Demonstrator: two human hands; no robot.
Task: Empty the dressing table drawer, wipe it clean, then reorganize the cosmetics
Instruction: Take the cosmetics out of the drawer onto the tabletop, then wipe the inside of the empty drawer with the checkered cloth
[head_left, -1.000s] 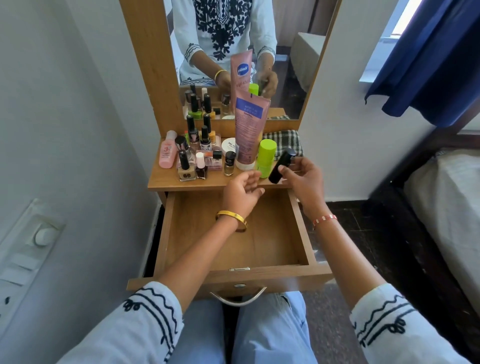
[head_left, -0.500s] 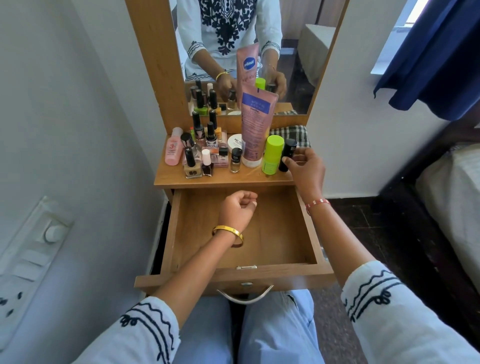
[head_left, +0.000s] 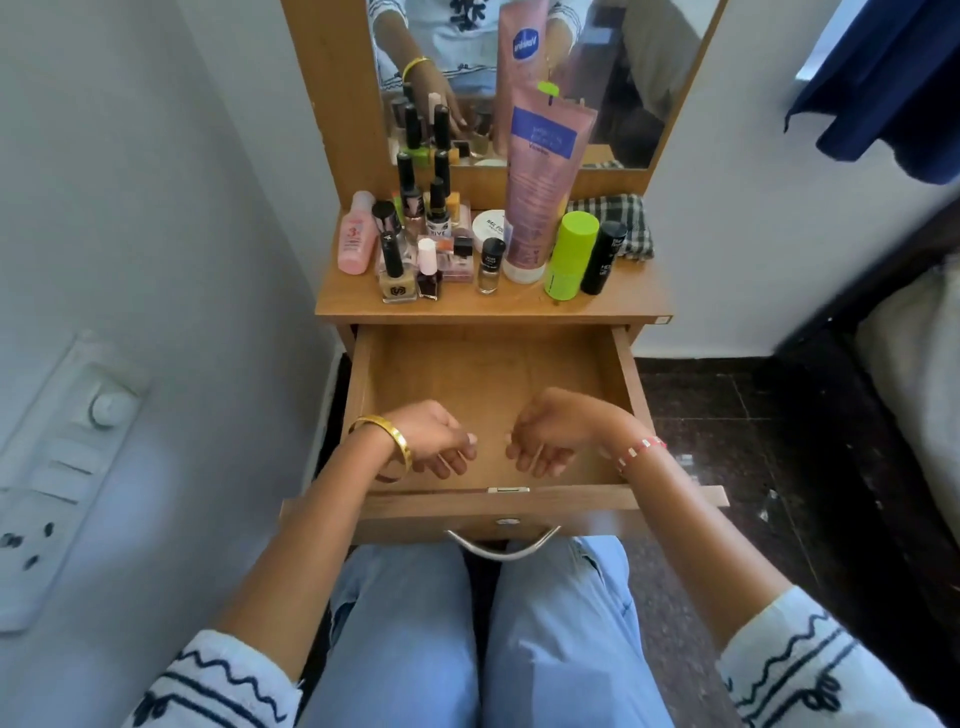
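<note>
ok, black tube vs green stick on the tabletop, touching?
Cannot tell. In the head view the black tube stands right against the green stick, their outlines meeting with no gap showing, but overlap from this angle could hide one.

Cosmetics-crowded dressing table top (head_left: 613, 304)

A switch panel (head_left: 57, 467) is on the left wall, a navy curtain (head_left: 883, 88) hangs upper right.

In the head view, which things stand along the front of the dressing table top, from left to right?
Pink plastic bottle → beige nail polish bottle → dark maroon nail polish bottle → small clear black-capped bottle → lime green tube → black cylinder.
</note>
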